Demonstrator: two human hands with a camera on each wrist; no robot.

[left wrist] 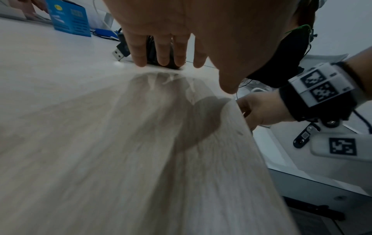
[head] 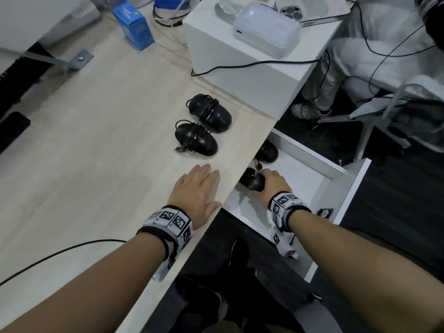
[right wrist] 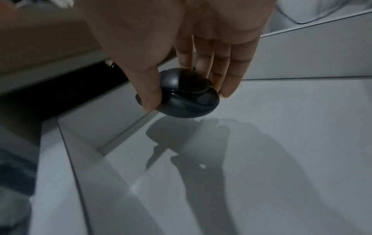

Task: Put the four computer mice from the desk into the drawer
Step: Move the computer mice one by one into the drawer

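Both bare forearms reach forward, each wrist wearing a band with black-and-white marker tiles. The left hand (head: 197, 188) lies palm down on the table (head: 96, 145), fingers straight and close together, thumb out along the edge. The right hand (head: 269, 186) sits lower, inside the drawer (head: 346, 188), its thumb and curled fingers (right wrist: 231, 76) pinching a black mouse (right wrist: 187, 98) from above.

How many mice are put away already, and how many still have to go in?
One mouse already lies in the open drawer. The right hand holds a second mouse inside it, not yet let go. Two cord-wrapped mice wait on the desk, near the flat left hand.
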